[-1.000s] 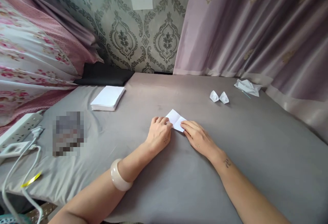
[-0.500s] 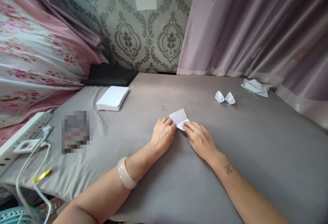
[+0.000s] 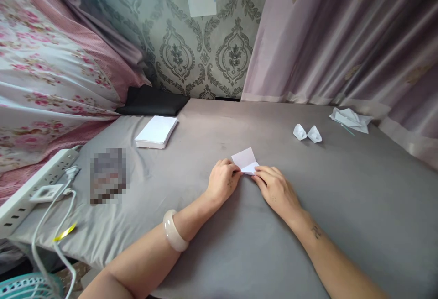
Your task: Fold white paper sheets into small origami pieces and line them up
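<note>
A small white folded paper (image 3: pixel 245 159) lies on the grey cloth surface (image 3: pixel 342 189) in the middle. My left hand (image 3: pixel 223 182) has its fingers curled and pinches the paper's near left edge. From the right, my right hand (image 3: pixel 276 189) presses its fingertips onto the near right corner. The paper's far flap stands slightly raised. A pale bangle (image 3: pixel 173 231) circles my left wrist.
A stack of white sheets (image 3: pixel 156 132) lies at the back left beside a black cushion (image 3: pixel 151 101). Two small folded paper shapes (image 3: pixel 307 133) and crumpled paper (image 3: pixel 349 118) sit at the back right. A power strip (image 3: pixel 37 184) with cables lies at the left edge.
Both hands have drawn closer together on the paper's near edge and its far flap has lifted into a fold. The view has shifted slightly, so everything sits a little further right.
</note>
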Available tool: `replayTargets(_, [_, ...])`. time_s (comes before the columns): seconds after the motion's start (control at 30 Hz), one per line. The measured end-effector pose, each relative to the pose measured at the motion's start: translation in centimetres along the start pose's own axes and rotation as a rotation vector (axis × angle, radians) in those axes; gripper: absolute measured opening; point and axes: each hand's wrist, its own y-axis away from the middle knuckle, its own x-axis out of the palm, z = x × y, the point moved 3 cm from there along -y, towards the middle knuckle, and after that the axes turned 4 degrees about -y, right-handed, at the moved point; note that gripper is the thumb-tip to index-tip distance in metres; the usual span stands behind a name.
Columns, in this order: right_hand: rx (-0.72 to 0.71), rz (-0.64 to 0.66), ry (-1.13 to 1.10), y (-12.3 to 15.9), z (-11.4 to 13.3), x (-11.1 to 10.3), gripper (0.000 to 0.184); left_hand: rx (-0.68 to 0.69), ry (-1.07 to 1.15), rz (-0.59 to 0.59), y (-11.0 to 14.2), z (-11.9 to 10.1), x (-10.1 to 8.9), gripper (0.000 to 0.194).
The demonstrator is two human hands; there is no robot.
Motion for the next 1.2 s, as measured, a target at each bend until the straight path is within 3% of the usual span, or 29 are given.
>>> replayTargets(0.33, [0.225,-0.041,-0.154,-0.6,-0.5,0.7,0.019,-0.071,0.052,0.027,-0.4,0.4,0.2,0.016])
replayTargets(0.63, [0.231,-0.122,-0.112,-1.3,-0.8,1.3,0.024,-0.109,0.036,0.043,-0.7,0.3,0.2,0.016])
replayTargets(1.2, [0.246,-0.08,-0.025,-1.6,-0.7,1.4,0.024,-0.165,0.008,0.073,-1.3,0.0,-0.1,0.019])
